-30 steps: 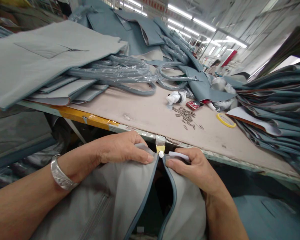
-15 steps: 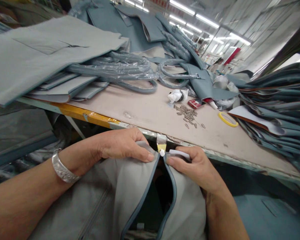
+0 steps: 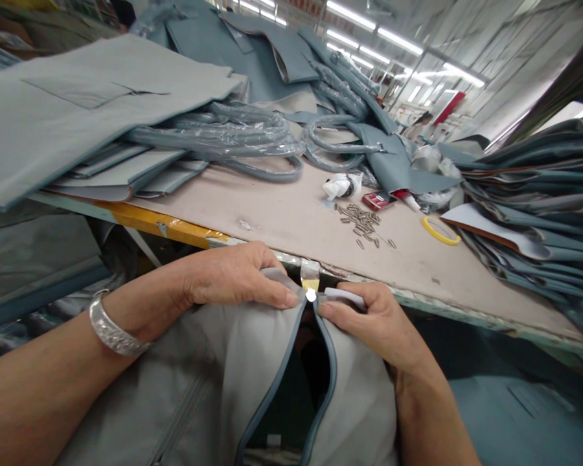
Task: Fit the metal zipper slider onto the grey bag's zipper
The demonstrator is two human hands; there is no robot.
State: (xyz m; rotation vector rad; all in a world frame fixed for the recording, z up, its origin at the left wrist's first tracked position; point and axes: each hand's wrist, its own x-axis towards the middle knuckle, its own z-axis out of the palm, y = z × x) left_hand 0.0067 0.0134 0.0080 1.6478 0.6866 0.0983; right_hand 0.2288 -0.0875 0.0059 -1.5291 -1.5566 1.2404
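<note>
A grey bag (image 3: 233,382) with blue-grey edge trim lies in my lap, its mouth gaping open below the table edge. My left hand (image 3: 233,278), with a silver bangle on its wrist, pinches the bag's left rim at the top. My right hand (image 3: 374,320) pinches the right rim just across from it. Between my fingertips a small white stud (image 3: 311,296) sits at the corner where the two rims meet, right under a metal clip (image 3: 310,276) fixed on the table edge (image 3: 432,304).
On the table lie several small metal pieces (image 3: 364,225), a yellow tape ring (image 3: 440,231), a red packet (image 3: 377,200) and crumpled white paper (image 3: 340,186). Plastic-wrapped grey handles (image 3: 233,136) and stacks of grey panels (image 3: 78,103) fill the left and back; more panels (image 3: 539,194) pile at right.
Both hands have drawn the two rims slightly closer together and a little up toward the clip. The bag's mouth has narrowed at the top.
</note>
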